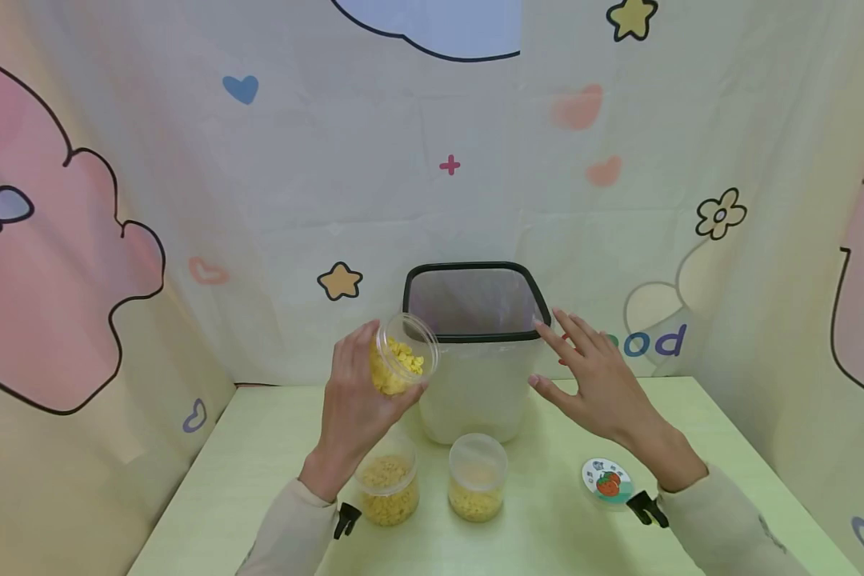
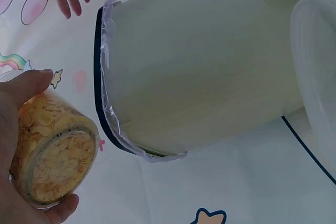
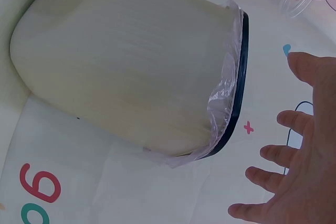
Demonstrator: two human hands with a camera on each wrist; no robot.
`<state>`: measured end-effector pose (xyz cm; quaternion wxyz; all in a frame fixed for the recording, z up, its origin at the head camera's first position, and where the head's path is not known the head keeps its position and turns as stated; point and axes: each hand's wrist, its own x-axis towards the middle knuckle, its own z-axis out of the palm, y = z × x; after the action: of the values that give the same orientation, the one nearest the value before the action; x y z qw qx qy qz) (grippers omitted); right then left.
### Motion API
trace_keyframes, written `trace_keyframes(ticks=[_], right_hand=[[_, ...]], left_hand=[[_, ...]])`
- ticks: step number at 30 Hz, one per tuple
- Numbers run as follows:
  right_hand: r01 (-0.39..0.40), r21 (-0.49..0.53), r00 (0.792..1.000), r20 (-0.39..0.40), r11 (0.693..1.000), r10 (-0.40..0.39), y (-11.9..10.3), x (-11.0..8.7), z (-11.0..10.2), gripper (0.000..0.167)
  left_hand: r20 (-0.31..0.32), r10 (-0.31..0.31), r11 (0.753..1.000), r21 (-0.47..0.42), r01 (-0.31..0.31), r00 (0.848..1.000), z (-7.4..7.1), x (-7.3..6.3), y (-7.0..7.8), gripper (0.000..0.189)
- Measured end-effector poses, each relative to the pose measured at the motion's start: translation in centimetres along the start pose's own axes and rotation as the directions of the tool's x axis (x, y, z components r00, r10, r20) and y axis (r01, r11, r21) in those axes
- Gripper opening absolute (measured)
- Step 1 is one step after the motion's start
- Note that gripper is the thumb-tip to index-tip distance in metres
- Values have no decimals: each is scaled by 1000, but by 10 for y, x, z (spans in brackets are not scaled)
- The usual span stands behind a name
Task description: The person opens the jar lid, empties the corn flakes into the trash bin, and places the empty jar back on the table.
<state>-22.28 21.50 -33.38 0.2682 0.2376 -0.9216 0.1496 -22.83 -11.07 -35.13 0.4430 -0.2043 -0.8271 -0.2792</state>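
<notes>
My left hand grips a clear plastic jar of yellow flakes, its uncovered mouth tilted toward the bin. Behind it stands a whitish bin with a black rim and a thin plastic liner folded over its edge. The jar is beside the bin's near left rim; in the head view its mouth overlaps that rim, and I cannot tell whether they touch. My right hand is at the bin's right side with fingers spread, holding nothing. In the right wrist view those fingers are apart from the rim.
Two more jars partly filled with yellowish bits, the left jar and the right jar, stand on the table before the bin. A round lid with a strawberry picture lies at the right. A printed curtain hangs behind.
</notes>
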Motion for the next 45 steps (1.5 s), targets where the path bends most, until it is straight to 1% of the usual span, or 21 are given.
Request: trace_keyframes(ticks=[9, 15, 23, 26, 30, 37, 40, 45], right_hand=[[-14, 6, 999, 34, 1000, 14, 7, 19, -2, 69], [-32, -13, 998, 62, 999, 33, 12, 32, -3, 67], [-40, 11, 997, 65, 999, 39, 16, 52, -1, 66], [-54, 10, 995, 84, 999, 53, 17, 59, -1, 66], [-70, 10, 992, 110, 997, 68, 19, 64, 0, 66], [-73, -2, 988, 134, 997, 73, 19, 71, -2, 67], [-86, -15, 983, 164, 996, 88, 19, 76, -4, 69], [-112, -26, 973, 202, 993, 115, 19, 82, -6, 71]], left_hand=[[-4, 28, 1000, 2, -28, 1000, 1, 13, -1, 97], [4, 35, 999, 14, -35, 999, 1, 23, -4, 96], [-12, 45, 999, 32, -44, 999, -3, 33, -8, 97], [-18, 55, 998, 27, -55, 998, -5, 37, -8, 96], [-19, 67, 998, 22, -66, 998, -6, 42, -8, 97], [-20, 62, 997, 41, -62, 998, -4, 54, -11, 96], [-15, 59, 997, 50, -59, 998, -4, 58, -13, 95], [-5, 52, 998, 41, -51, 999, -3, 65, -14, 96]])
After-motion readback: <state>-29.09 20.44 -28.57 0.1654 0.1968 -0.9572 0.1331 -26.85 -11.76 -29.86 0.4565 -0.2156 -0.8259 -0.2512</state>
